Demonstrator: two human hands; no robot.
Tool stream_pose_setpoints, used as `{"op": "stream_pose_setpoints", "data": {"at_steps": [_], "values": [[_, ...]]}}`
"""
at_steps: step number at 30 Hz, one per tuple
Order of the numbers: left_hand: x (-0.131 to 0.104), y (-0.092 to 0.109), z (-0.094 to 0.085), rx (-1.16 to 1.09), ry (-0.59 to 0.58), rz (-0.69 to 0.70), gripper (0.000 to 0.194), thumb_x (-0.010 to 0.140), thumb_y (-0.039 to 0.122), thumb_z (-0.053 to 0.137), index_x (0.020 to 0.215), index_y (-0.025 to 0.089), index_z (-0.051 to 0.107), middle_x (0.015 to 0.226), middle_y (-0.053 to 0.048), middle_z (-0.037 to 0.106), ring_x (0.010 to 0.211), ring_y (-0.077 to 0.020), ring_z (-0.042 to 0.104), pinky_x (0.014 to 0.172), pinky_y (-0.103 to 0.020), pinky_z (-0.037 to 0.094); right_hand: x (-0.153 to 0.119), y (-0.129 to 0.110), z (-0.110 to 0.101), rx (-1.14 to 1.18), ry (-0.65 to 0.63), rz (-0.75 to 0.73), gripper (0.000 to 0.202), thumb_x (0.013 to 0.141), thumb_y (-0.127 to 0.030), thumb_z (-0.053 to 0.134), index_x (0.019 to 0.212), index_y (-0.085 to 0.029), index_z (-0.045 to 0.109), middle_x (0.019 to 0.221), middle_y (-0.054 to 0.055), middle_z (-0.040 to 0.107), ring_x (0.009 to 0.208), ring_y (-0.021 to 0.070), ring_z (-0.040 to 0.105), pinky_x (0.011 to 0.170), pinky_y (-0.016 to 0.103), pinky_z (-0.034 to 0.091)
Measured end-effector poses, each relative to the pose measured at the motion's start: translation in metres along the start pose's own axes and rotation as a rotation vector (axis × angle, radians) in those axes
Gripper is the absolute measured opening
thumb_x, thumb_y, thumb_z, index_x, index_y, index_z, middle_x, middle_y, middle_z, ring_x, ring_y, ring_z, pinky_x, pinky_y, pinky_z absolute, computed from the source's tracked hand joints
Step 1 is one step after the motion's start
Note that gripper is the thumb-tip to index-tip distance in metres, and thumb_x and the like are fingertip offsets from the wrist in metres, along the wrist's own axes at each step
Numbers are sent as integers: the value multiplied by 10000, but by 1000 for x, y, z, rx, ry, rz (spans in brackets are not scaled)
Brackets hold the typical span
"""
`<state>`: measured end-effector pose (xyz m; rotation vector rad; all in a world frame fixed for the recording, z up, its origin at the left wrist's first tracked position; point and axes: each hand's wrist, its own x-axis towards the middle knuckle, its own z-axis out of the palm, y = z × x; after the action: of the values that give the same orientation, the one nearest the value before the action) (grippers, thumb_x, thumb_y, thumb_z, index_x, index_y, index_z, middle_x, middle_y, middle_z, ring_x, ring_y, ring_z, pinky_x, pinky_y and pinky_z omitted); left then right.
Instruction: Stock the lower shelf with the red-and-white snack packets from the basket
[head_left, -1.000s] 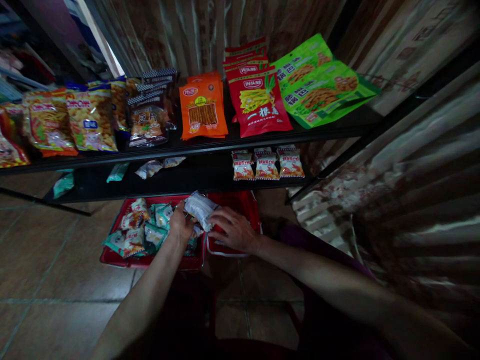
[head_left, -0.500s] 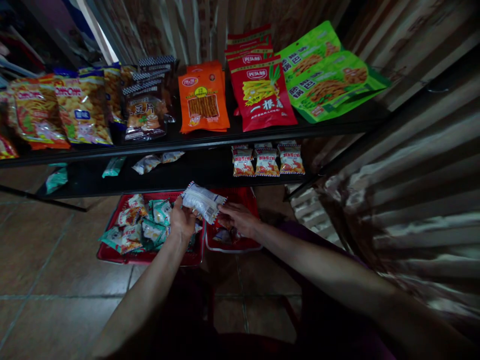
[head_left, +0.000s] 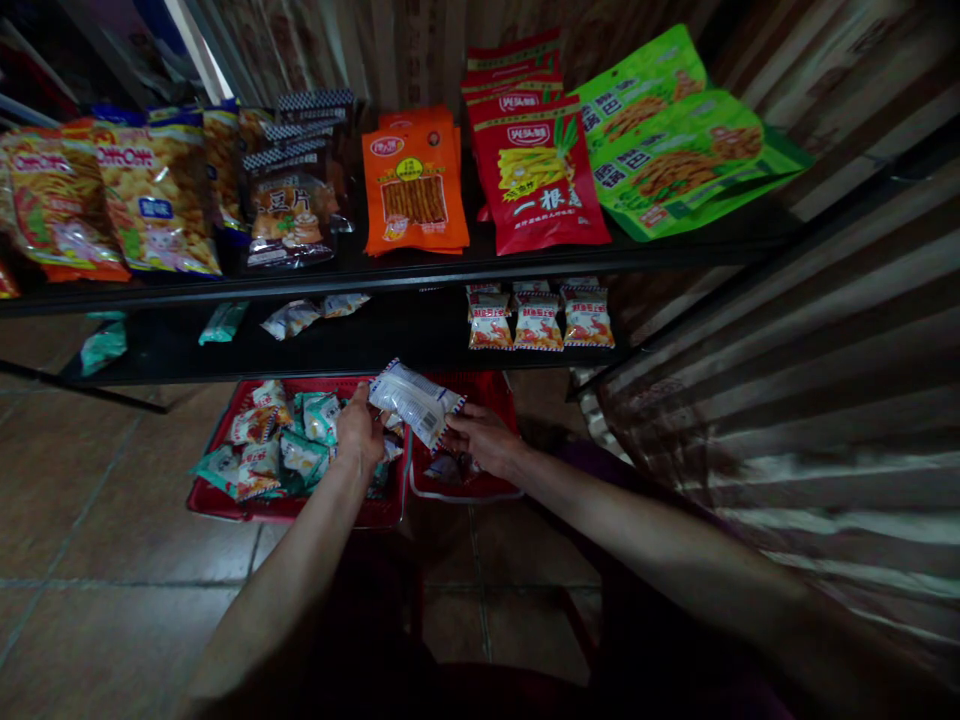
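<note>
Between my hands is a small white snack bag [head_left: 415,402], its back with a barcode facing up. My left hand [head_left: 360,432] grips its left end, and my right hand [head_left: 484,438] pinches its right end. Below and to the left, a red basket [head_left: 225,512] holds several small snack bags, some teal, some white and orange. A second red basket [head_left: 491,490] lies under my right hand, with a few packets partly hidden in it. On the lower shelf [head_left: 420,350] stand small white and orange snack bags [head_left: 538,322] in rows.
The upper black shelf [head_left: 420,268] carries orange bags [head_left: 415,190], red bags [head_left: 536,180], green bags [head_left: 675,165] and other snacks. Teal packets [head_left: 105,343] lie at the lower shelf's left. A striped curtain [head_left: 847,400] hangs on the right, above a tiled floor [head_left: 135,620].
My view has shifted slightly. The white snack bag stays in both hands, a little lower at its right end, with its barcode now plainer to see.
</note>
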<state>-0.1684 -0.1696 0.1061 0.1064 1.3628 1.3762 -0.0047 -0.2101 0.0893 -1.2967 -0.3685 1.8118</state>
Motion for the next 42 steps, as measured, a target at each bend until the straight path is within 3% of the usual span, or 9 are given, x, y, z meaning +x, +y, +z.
{"op": "stream_pose_setpoints", "data": {"at_steps": [8, 12, 15, 22, 28, 33, 36, 39, 42], "values": [[5, 4, 2, -45, -61, -73, 135, 829, 137, 557, 695, 144, 576, 593, 11, 591, 562, -102, 586, 547, -205, 473, 5, 0, -6, -83, -15, -77, 169, 683, -125, 706, 838, -163, 651, 743, 6, 678, 581, 95, 623, 529, 200, 547], [7, 6, 0, -127, -75, -86, 182, 850, 105, 517, 679, 143, 567, 613, 2, 611, 573, -99, 600, 623, -225, 516, 5, -6, -4, -66, -35, -94, 188, 681, -206, 733, 844, -170, 647, 795, 12, 692, 618, 100, 634, 556, 205, 549], [6, 9, -1, -173, -122, -104, 213, 888, 126, 461, 714, 137, 585, 667, -27, 648, 658, -118, 639, 720, -256, 537, 7, -12, -3, -42, 24, -121, 162, 706, -271, 725, 813, -181, 642, 810, 7, 693, 639, 97, 637, 561, 194, 537], [2, 11, 1, -214, -178, -117, 184, 871, 102, 472, 767, 126, 622, 735, -45, 683, 687, -118, 651, 723, -239, 533, 8, -18, -6, -9, 102, -132, 83, 703, -208, 703, 693, -200, 620, 662, -26, 659, 562, 86, 597, 535, 194, 501], [3, 7, 2, -250, -200, -131, 189, 876, 116, 469, 758, 135, 616, 735, -50, 686, 716, -128, 659, 733, -246, 530, 10, -21, -8, -27, 148, -143, 83, 652, -240, 684, 708, -199, 638, 690, -10, 679, 610, 105, 601, 548, 209, 484], [4, 6, 1, -252, -282, -137, 192, 897, 172, 463, 827, 128, 636, 785, -65, 697, 748, -144, 659, 743, -290, 539, 16, -19, -14, -135, 121, -290, 215, 612, -372, 706, 709, -191, 642, 717, -3, 667, 645, 110, 593, 589, 218, 474], [2, 7, 2, -186, -292, -147, 180, 898, 201, 469, 833, 135, 624, 755, -51, 680, 720, -145, 649, 719, -303, 542, 20, -19, -18, -322, 187, -423, 292, 697, -415, 636, 890, -196, 634, 866, 37, 675, 758, 156, 624, 692, 296, 513], [3, 6, 1, -48, -176, -110, 164, 883, 219, 496, 769, 143, 585, 649, -14, 620, 594, -116, 597, 642, -271, 535, 15, -26, -21, -728, 210, -790, 408, 772, -276, 570, 1175, -211, 557, 1197, 94, 600, 1092, 224, 564, 946, 423, 459], [7, 4, -1, 48, -69, -98, 148, 870, 193, 500, 735, 150, 545, 599, 11, 561, 539, -105, 559, 603, -266, 535, 5, -33, -21, -1169, -5, -1127, 499, 788, -94, 475, 1258, -251, 534, 1365, 57, 500, 1328, 227, 363, 1102, 475, 314]]}}
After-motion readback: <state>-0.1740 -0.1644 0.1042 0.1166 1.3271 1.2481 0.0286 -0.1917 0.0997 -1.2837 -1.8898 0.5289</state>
